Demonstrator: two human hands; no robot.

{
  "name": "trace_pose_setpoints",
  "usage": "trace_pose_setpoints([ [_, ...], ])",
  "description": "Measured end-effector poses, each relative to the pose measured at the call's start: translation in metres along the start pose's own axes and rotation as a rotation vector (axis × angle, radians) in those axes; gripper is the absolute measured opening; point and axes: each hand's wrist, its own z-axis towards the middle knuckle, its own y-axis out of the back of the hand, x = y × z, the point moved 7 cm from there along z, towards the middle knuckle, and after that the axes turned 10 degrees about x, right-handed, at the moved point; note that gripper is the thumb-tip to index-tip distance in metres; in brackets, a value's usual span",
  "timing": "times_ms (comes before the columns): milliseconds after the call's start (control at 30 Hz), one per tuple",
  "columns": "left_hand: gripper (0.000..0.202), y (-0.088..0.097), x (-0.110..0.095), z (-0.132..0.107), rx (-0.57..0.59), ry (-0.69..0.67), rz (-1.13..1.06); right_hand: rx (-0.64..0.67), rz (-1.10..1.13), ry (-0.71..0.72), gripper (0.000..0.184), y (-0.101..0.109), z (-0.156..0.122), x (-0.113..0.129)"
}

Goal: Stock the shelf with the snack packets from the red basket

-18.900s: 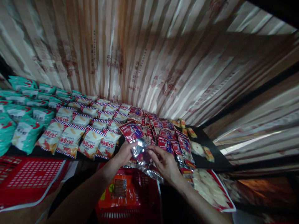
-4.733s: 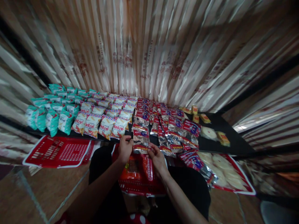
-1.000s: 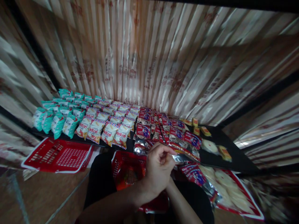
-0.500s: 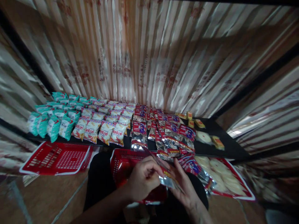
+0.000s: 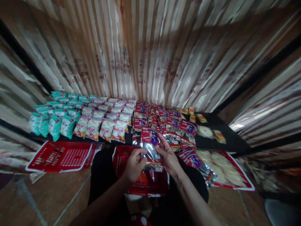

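Observation:
Between my two hands is a red and silver snack packet, held upright with its printed front toward me. My left hand pinches its lower left side, thumb on the front. My right hand grips the right side, fingers along the edge. Below the packet a red plastic basket rests at my lap, with some red and orange contents too dim to name. Just beyond, similar red and silver packets lie in an overlapping pile on the black shelf.
Teal bags and white-orange snack bags stand in rows at left. Small yellow packets and a round pale pack lie at right. A red basket sits low left; another tray holds pale round packs. A striped curtain hangs behind.
The packet, earlier tilted low over the basket, has been raised and turned upright, its front now showing. Both hands have shifted up and forward, and my left hand has moved to its lower left side.

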Motion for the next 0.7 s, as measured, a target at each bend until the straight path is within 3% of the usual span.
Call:
trace_pose_setpoints([
  [100, 0.026, 0.009, 0.009, 0.014, -0.091, -0.062, 0.118, 0.029, -0.053, 0.048, 0.076, -0.003, 0.02, 0.002],
  [267, 0.033, 0.023, 0.0, 0.046, -0.224, -0.214, 0.31, 0.055, -0.126, 0.036, 0.078, 0.0, 0.064, 0.002],
  [500, 0.031, 0.048, -0.011, 0.097, -0.316, -0.131, 0.331, 0.042, -0.251, 0.111, 0.075, 0.0, 0.121, 0.014],
  [700, 0.03, 0.057, -0.019, 0.104, -0.368, -0.149, 0.476, 0.035, -0.463, 0.189, 0.064, 0.007, 0.149, 0.007],
])
